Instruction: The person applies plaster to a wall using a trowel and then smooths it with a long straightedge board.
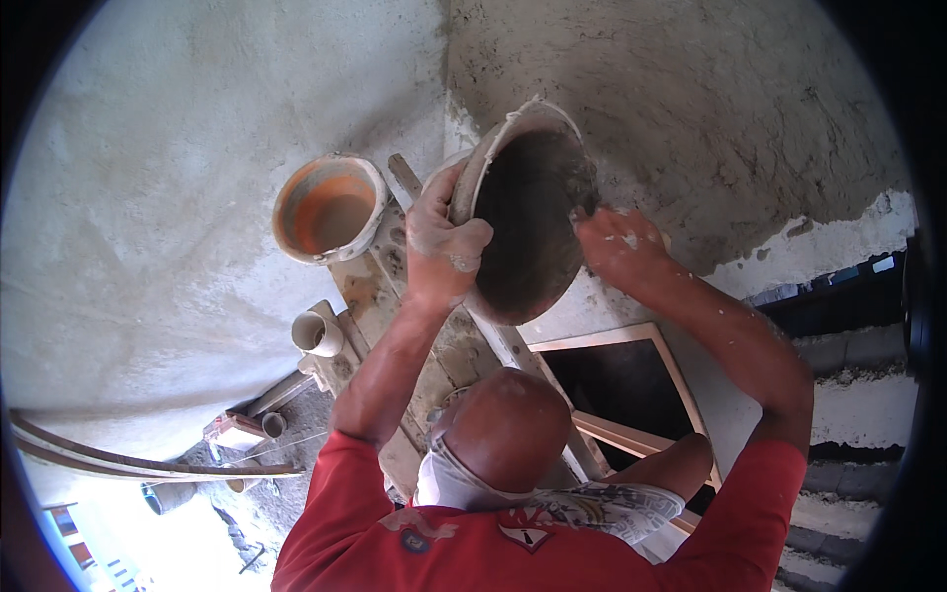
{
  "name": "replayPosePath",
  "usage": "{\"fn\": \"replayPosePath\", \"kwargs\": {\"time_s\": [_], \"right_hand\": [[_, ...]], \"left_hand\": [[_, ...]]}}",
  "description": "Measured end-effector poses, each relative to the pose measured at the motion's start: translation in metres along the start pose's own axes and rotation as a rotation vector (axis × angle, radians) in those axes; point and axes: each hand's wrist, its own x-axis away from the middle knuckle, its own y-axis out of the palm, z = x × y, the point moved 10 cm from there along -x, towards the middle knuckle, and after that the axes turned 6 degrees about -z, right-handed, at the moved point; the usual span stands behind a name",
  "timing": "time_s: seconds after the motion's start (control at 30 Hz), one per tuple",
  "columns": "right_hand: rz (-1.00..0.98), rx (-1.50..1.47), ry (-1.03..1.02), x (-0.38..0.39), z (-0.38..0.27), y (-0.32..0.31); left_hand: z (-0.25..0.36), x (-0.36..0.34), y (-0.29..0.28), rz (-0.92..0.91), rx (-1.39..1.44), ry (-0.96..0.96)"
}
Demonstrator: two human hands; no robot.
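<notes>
A round, mortar-crusted tub (513, 311) is tipped on its side ahead of me, its dark inside turned toward the right. My left hand (444, 242) is closed on its left rim, thumb pointing right along the outer edge. At the tub's right side my right hand (617, 240) has its fingers curled in at the mouth. A small pale bit shows by those fingertips, but what they grip is hidden. White splashes mark both hands. Grey residue coats the inside of the tub, though its depth is too dark to read.
An orange-lined basin (335, 212) and a white cup (314, 333) stand on stained planks (370, 286) to the left. My bent knees (503, 419) are close below the tub. A wooden frame (612, 335) lies to the right. Plastered walls (217, 128) meet behind the tub.
</notes>
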Motion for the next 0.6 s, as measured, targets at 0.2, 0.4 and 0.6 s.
{"fn": "replayPosePath", "kwargs": {"time_s": [0.2, 0.4, 0.6], "right_hand": [[-0.173, -0.678, 0.061, -0.002, 0.002, 0.066], [-0.045, -1.023, 0.041, -0.017, -0.019, 0.07], [0.137, -0.713, 0.1, -0.02, 0.0, 0.033]], "left_hand": [[-0.009, 0.0, 0.006, 0.018, 0.016, -0.008], [-0.017, 0.009, -0.025, 0.147, 0.073, -0.022], [-0.02, 0.007, -0.058, 0.224, 0.254, -0.032]]}}
